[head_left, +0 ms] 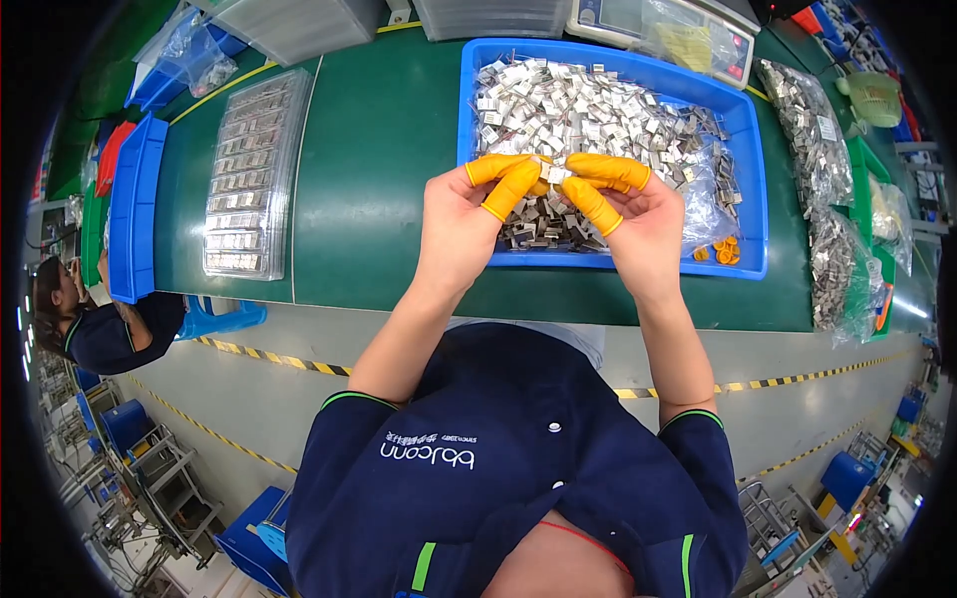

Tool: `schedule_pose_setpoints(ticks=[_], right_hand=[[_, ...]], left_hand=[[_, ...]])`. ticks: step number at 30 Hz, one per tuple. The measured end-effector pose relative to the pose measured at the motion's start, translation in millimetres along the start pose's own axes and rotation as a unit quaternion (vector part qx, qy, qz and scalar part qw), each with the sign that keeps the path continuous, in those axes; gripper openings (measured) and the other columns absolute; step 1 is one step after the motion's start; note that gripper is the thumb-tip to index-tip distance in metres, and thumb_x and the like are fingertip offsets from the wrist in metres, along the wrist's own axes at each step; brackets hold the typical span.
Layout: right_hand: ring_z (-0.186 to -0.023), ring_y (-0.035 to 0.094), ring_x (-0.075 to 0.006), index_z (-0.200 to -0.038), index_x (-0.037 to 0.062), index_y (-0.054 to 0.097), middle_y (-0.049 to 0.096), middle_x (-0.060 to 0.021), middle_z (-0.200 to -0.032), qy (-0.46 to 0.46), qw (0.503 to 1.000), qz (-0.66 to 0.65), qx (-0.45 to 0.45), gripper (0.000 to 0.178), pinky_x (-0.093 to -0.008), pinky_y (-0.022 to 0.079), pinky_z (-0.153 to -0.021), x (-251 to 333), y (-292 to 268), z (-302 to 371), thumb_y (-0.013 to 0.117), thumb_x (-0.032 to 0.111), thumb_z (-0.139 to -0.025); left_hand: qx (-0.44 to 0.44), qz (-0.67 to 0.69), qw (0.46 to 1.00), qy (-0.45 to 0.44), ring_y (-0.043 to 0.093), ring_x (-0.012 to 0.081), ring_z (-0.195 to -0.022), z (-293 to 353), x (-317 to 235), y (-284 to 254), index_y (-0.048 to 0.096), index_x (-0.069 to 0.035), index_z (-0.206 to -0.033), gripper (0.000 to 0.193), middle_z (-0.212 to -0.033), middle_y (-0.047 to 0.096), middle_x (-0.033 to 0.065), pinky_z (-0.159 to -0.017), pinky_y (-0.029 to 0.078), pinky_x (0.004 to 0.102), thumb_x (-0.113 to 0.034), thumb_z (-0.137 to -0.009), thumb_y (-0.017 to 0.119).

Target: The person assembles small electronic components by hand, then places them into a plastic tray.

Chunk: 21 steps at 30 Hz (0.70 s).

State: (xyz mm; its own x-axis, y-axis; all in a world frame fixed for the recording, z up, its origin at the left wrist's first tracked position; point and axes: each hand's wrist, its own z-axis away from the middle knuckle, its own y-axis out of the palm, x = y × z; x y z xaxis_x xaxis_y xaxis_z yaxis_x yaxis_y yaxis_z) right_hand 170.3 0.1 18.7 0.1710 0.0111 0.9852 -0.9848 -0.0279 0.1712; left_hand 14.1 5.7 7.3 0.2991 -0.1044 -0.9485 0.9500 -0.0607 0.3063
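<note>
My left hand (461, 221) and my right hand (643, 227) meet above the blue bin (763, 214), with yellow finger cots on thumbs and fingers. Between their fingertips they pinch a small white block-shaped part (555, 173), possibly a connector; its finer details are too small to make out. Beneath and beyond the hands, the bin holds a heap of white parts (558, 100) and darker metal-looking parts (543, 231). A clear plastic bag (706, 209) and several loose yellow finger cots (728, 249) lie at the bin's right side.
A clear tray (244, 179) with rows of parts lies left on the green table (379, 149). Farther left stand a blue bin (138, 209) and a seated person (125, 334). Bagged parts (822, 159) lie right; a scale (678, 35) stands behind.
</note>
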Motion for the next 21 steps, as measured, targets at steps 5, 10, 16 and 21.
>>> schedule_pose_setpoints(ticks=[5, 10, 16, 21], right_hand=[[-0.084, 0.060, -0.0151, -0.094, -0.0055, 0.059, 0.062, -0.0101, -0.092, -0.010, 0.999, -0.039, -0.007, 0.021, -0.0258, 0.049, -0.078, -2, -2, 1, 0.065, -0.004, -0.073], [-0.083, 0.060, -0.0144, -0.094, -0.0047, 0.060, 0.062, -0.0098, -0.092, 0.002, 0.999, 0.017, 0.029, 0.025, -0.0258, 0.049, -0.077, 3, -8, 8, 0.067, -0.003, -0.071], [-0.089, 0.053, -0.0172, -0.103, -0.0024, 0.060, 0.054, -0.0059, -0.097, 0.048, 0.977, -0.049, 0.200, 0.046, -0.0293, 0.043, -0.083, 0, -22, 14, 0.077, 0.006, -0.060], [-0.087, 0.054, -0.0163, -0.097, -0.0011, 0.063, 0.056, -0.0068, -0.095, 0.044, 0.979, -0.054, 0.190, 0.032, -0.0267, 0.044, -0.078, -2, -24, 19, 0.072, 0.002, -0.066]], left_hand=[[-0.004, 0.023, 1.000, -0.014, 0.058, 0.0105, -0.080, 1, 0, 2, 0.061, 0.004, -0.096, 0.017, -0.088, 0.063, 0.0070, -0.074, 0.046, 0.0220, -0.004, -0.081, 0.059], [0.036, -0.100, 0.994, 0.020, 0.057, 0.0102, -0.078, 6, -1, 0, 0.062, 0.005, -0.094, 0.016, -0.087, 0.063, 0.0072, -0.071, 0.046, 0.0225, -0.003, -0.080, 0.060], [0.190, 0.045, 0.967, -0.164, 0.056, 0.0099, -0.070, 13, -2, -13, 0.063, 0.003, -0.089, 0.015, -0.078, 0.062, 0.0058, -0.065, 0.045, 0.0219, -0.006, -0.078, 0.063], [0.196, 0.094, 0.949, -0.228, 0.056, 0.0104, -0.067, 17, -4, -5, 0.065, 0.002, -0.085, 0.012, -0.075, 0.062, 0.0053, -0.064, 0.045, 0.0216, -0.007, -0.077, 0.064]])
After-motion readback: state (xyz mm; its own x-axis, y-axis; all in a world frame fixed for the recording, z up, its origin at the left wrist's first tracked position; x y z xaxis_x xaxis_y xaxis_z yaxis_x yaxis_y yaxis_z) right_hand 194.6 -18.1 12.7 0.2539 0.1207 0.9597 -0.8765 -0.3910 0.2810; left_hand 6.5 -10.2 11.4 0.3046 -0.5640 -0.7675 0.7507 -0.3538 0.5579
